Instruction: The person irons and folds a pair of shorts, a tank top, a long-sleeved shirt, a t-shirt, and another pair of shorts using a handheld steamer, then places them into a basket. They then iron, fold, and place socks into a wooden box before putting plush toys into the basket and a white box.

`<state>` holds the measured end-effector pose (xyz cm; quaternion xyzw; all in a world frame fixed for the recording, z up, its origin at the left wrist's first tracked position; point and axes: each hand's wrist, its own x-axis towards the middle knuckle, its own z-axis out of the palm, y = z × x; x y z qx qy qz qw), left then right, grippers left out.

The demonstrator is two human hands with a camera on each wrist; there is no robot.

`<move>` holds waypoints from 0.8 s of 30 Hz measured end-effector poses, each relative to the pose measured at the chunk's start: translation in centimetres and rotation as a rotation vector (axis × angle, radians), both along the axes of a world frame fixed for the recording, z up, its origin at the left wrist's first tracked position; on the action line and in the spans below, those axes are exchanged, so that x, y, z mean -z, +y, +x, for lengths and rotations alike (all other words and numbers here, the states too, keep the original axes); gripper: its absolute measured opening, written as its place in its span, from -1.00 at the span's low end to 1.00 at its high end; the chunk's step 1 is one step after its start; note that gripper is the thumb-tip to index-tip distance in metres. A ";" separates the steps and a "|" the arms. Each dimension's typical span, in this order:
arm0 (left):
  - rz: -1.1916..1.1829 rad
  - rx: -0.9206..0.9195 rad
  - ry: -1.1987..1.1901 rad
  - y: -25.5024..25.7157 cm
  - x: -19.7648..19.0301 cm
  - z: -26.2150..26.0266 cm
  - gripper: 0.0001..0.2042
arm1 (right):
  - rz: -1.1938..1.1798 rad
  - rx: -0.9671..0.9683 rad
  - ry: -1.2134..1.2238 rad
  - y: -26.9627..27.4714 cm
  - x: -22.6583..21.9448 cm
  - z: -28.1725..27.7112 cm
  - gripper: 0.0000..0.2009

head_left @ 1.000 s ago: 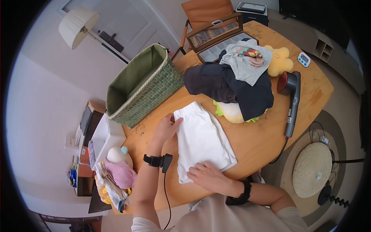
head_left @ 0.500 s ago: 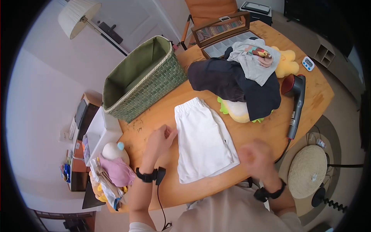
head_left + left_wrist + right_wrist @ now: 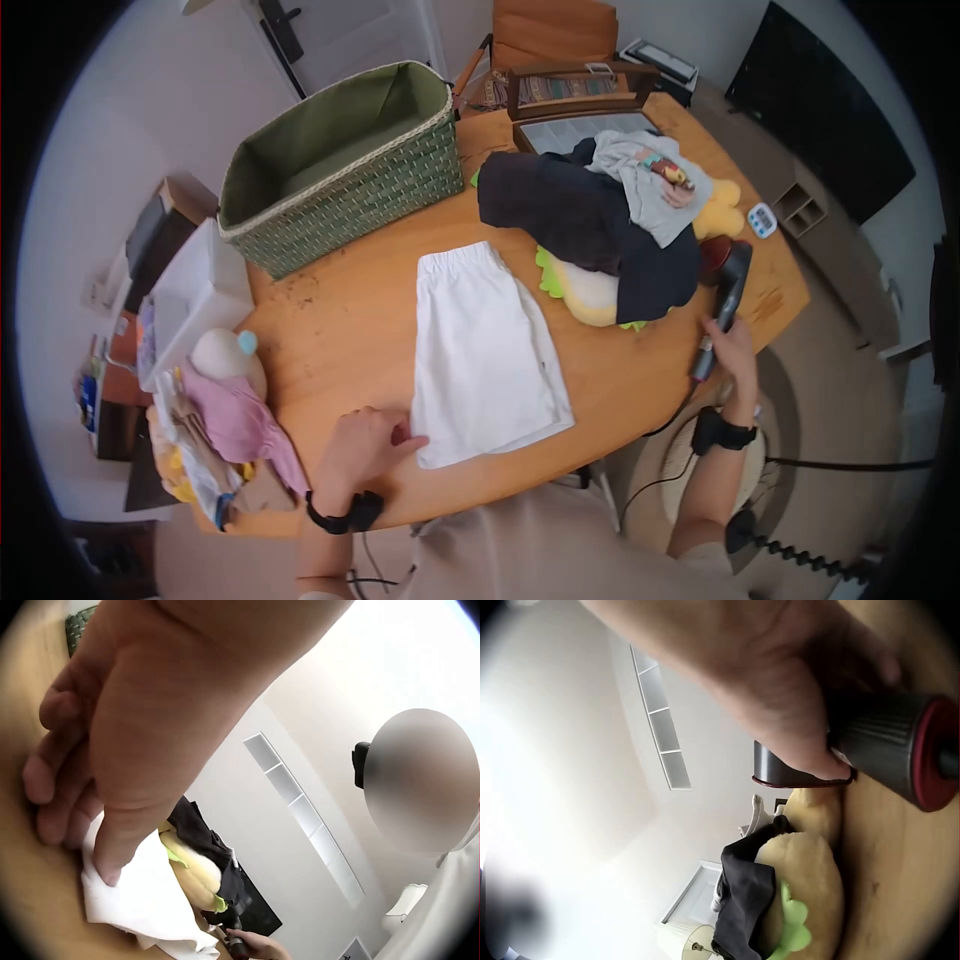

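Observation:
White shorts (image 3: 485, 360) with an elastic waistband lie flat on the wooden table (image 3: 340, 350). My left hand (image 3: 367, 445) is at their lower left corner; in the left wrist view the thumb of that hand (image 3: 150, 727) rests on the white cloth (image 3: 135, 892), its other fingers bent beside it. At the table's right side my right hand (image 3: 735, 355) grips the handle of a dark handheld appliance (image 3: 733, 285) with a red-rimmed head. The right wrist view shows the hand (image 3: 780, 682) around the dark handle (image 3: 885, 742), thumb along it.
A green woven basket (image 3: 350, 190) stands at the back left. Dark clothes (image 3: 570, 210) and a grey shirt (image 3: 655, 190) cover a plush toy (image 3: 585, 292). Behind them is a compartment box (image 3: 585, 130). Pink cloth (image 3: 235, 415) and other items lie left, a timer (image 3: 762, 220) right.
My left hand has moved down from the waistband to the shorts' lower left corner. My right hand has left the shorts, moved right and taken hold of the appliance. The head view has shifted.

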<state>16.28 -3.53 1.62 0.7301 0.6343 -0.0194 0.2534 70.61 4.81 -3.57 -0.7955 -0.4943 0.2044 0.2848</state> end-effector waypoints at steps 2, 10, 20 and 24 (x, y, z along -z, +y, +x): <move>-0.014 -0.011 -0.049 0.0 0.1 -0.6 -0.69 | 0.100 -0.040 0.184 0.2 1.9 1.5 -0.73; 0.051 -0.014 -0.296 -0.8 2.0 -3.2 -0.74 | 0.261 0.050 0.574 -7.5 -4.7 -2.5 -0.62; -0.221 0.241 -0.604 -2.3 0.8 -4.4 -0.74 | 0.055 -0.427 0.810 -11.6 -9.9 -21.2 -0.39; -0.204 0.230 -0.567 -2.4 2.0 -4.7 -0.70 | -0.216 -0.577 0.832 -10.2 -6.6 -26.5 -0.41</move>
